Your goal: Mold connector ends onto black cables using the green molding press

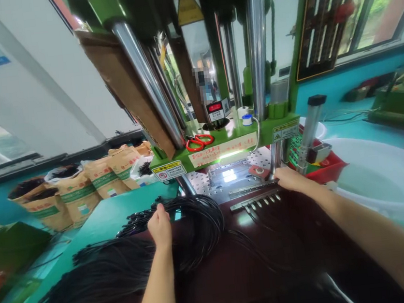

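Note:
My left hand (pixel 159 224) is closed over the black cable bundle (pixel 199 224) on the dark tabletop (pixel 234 279); what its fingers hold, if anything, is hidden. My right hand (pixel 283 178) reaches to the base of the press's right front column, fingers curled, their contents too small to make out. Between the hands lies a metal strip with several connectors (pixel 257 201), with thin black cables running from it. Just behind it are a second metal strip (pixel 252 188) and the metal mould (pixel 230 175) on the press bed.
The green press (pixel 229 136) stands ahead, with red scissors (pixel 200 142) and a blue-white tape roll (pixel 247 119) on its ledge. More black cables (pixel 102 270) lie left. A red bin (pixel 329 163) and white tub (pixel 382 170) are at right; paper sacks (pixel 77 195) stand behind left.

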Available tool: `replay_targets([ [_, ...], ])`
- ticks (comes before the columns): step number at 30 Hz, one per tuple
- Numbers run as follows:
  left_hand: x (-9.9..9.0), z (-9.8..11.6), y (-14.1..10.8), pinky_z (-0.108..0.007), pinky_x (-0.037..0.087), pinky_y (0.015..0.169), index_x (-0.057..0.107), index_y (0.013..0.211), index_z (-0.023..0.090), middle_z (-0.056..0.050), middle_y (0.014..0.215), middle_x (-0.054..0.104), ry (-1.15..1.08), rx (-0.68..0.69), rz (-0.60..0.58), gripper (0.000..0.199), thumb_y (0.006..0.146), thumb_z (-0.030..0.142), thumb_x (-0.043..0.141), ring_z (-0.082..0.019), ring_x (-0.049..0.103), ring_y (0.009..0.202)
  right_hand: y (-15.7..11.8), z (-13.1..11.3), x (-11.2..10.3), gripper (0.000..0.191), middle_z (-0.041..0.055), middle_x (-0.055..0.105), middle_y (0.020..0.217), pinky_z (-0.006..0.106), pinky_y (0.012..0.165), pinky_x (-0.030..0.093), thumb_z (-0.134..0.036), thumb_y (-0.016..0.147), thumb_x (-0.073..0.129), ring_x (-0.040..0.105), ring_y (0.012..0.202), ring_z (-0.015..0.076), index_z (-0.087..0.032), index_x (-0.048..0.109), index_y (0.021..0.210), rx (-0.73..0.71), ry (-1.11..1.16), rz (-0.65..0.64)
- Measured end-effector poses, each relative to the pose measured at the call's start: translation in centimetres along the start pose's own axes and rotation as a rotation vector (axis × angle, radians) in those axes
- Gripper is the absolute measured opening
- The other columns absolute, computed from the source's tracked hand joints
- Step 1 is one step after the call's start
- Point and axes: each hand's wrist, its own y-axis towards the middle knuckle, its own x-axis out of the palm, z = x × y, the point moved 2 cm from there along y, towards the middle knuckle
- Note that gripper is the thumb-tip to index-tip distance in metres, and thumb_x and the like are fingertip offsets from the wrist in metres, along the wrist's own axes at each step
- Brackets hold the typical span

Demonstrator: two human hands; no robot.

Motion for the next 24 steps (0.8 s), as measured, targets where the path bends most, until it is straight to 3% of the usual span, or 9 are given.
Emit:
replay_targets([
  [4,-1.2,3.6,-4.1,-0.024,0.028,0.051,0.037,0.046,0.02,0.003,0.046,0.037,-0.111,0.171,-0.156,0.041,0.081,0.041,0.04,-0.011,0.035,0.048,-0.1,-0.9,-0.9,0.027,0.0131,0.061,0.083,0.029,0.065,0.039,0.0,0.068,0.044,0.056,0.081,0.0242,-0.011,0.065,0.081,-0.004,-0.084,-0.001],
  [9,-0.6,7.7,-13.7,-0.026,0.026,0.054,0.049,0.052,0.02,-0.001,0.054,0.046,-0.142,0.277,-0.93,0.031,0.078,0.036,0.051,-0.014,0.039,0.054,-2.3,-2.1,-1.4,0.034,0.0078,0.06,0.095,0.027,0.076,0.038,0.0,0.071,0.044,0.054,0.09,0.02,-0.018,0.064,0.093,-0.228,-0.092,-0.047],
  [11,0.2,8.7,-17.0,-0.028,0.029,0.064,0.057,0.06,0.022,-0.004,0.063,0.054,-0.172,0.308,-1.1,0.022,0.077,0.034,0.054,-0.017,0.044,0.064,-3.4,-2.6,-1.2,0.038,0.0081,0.059,0.099,0.026,0.078,0.038,0.001,0.069,0.045,0.054,0.092,0.0196,-0.017,0.062,0.098,-0.298,-0.101,-0.084],
  [13,1.3,9.4,-19.5,-0.032,0.029,0.077,0.062,0.068,0.023,-0.007,0.072,0.058,-0.167,0.378,-1.183,0.017,0.077,0.035,0.054,-0.021,0.047,0.076,-4.1,-3.1,-1.1,0.04,0.0118,0.057,0.102,0.029,0.081,0.036,0.003,0.07,0.043,0.052,0.096,0.0219,-0.013,0.059,0.103,-0.325,-0.12,-0.096],
  [16,3.1,10.0,-21.5,-0.039,0.026,0.088,0.064,0.08,0.022,-0.01,0.084,0.059,-0.071,0.434,-1.209,0.023,0.076,0.041,0.053,-0.026,0.047,0.087,-4.2,-3.5,-1.5,0.037,0.0138,0.058,0.102,0.031,0.077,0.037,0.001,0.07,0.044,0.053,0.096,0.0243,-0.012,0.059,0.102,-0.327,-0.136,-0.14],
  [21,5.6,10.9,-22.1,-0.045,0.032,0.084,0.063,0.085,0.017,-0.01,0.09,0.06,0.247,0.482,-1.247,0.048,0.077,0.058,0.039,-0.028,0.049,0.089,-3.0,-3.7,-4.3,0.024,0.0077,0.064,0.079,0.024,0.053,0.036,-0.006,0.062,0.052,0.06,0.069,0.0204,-0.016,0.066,0.078,-0.227,-0.108,-0.293],
  [24,7.3,10.9,-21.7,-0.039,0.038,0.076,0.063,0.08,0.015,-0.009,0.081,0.062,0.233,0.399,-1.342,0.058,0.075,0.065,0.033,-0.024,0.053,0.079,-2.0,-3.8,-6.4,0.025,0.0076,0.065,0.075,0.024,0.049,0.032,-0.007,0.059,0.051,0.06,0.065,0.021,-0.016,0.067,0.076,-0.141,-0.086,-0.296],
])
